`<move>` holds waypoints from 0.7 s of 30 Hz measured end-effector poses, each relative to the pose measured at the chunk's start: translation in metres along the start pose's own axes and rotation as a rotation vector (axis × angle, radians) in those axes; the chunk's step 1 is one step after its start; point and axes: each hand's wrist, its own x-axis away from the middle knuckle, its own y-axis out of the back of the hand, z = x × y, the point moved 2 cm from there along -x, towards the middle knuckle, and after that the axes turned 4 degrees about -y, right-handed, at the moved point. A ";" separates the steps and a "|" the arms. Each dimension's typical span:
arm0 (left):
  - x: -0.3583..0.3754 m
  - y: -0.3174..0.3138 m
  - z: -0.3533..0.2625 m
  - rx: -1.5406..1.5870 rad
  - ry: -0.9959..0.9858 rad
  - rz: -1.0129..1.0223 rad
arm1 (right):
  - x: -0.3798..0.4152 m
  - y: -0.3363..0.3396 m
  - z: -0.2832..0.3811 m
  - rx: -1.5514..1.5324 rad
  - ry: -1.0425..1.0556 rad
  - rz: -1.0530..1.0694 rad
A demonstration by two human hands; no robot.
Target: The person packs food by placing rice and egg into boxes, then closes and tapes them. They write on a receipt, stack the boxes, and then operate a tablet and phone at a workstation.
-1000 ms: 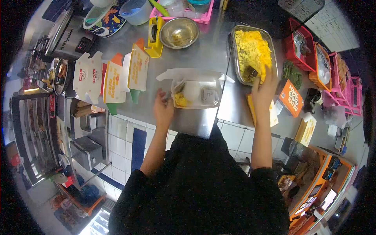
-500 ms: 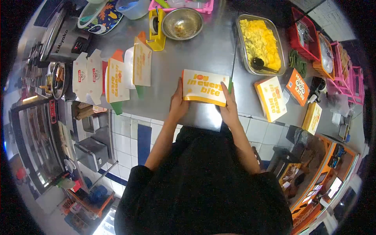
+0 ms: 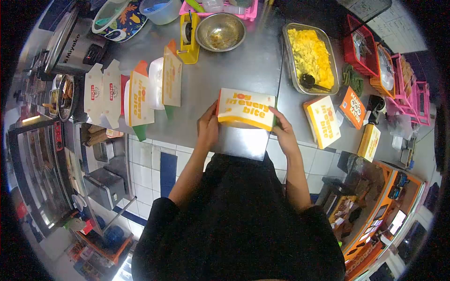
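A closed white and yellow box (image 3: 246, 108) printed "joy in every bite" is held between my two hands over the steel counter (image 3: 197, 100). My left hand (image 3: 207, 126) presses on the box's left end, the fingers partly hidden beside it. At the right end, my right hand (image 3: 284, 132) grips the corner, its fingertips on the edge. To the right lies a similar closed box (image 3: 322, 122). Open boxes stand to the left, one (image 3: 140, 99) beside another (image 3: 171, 79).
A metal bowl (image 3: 220, 33) and a yellow tape dispenser (image 3: 189, 42) sit beyond the hands. A glass tray of scrambled egg (image 3: 310, 58) holds a black spoon. Further right are an orange card (image 3: 352, 107), a red basket (image 3: 362, 47) and a small box (image 3: 369, 143).
The held box has tilted and shifted slightly down in view. My right hand's fingers have slid off its top face toward the right edge. The whole view has shifted a little.
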 end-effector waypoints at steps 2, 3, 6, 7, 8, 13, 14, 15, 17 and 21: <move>-0.006 0.010 0.004 0.167 0.122 0.045 | 0.000 0.004 -0.004 -0.037 -0.029 0.038; -0.011 0.011 0.003 0.332 0.244 0.089 | -0.003 0.005 0.000 -0.241 -0.037 0.024; -0.024 0.012 -0.021 0.037 0.321 0.184 | -0.009 -0.016 0.028 -0.197 -0.108 -0.137; -0.020 0.009 -0.029 0.036 0.324 0.187 | -0.009 -0.024 0.035 0.052 -0.171 -0.280; -0.018 0.002 -0.039 -0.244 0.184 0.253 | -0.012 -0.027 0.041 0.352 -0.083 -0.279; -0.018 -0.007 -0.015 -0.434 0.032 0.227 | -0.033 -0.023 0.014 0.441 -0.120 -0.277; -0.020 -0.006 -0.006 -0.411 0.080 0.193 | -0.031 -0.024 0.021 0.629 -0.095 -0.340; -0.017 -0.004 -0.002 -0.387 0.138 0.164 | -0.024 -0.025 0.024 0.819 -0.080 -0.399; -0.018 -0.001 0.001 -0.391 0.182 0.198 | -0.030 -0.015 0.012 0.898 -0.067 -0.404; -0.040 0.007 -0.017 -0.407 0.244 0.316 | -0.039 -0.019 0.036 1.243 -0.148 -0.268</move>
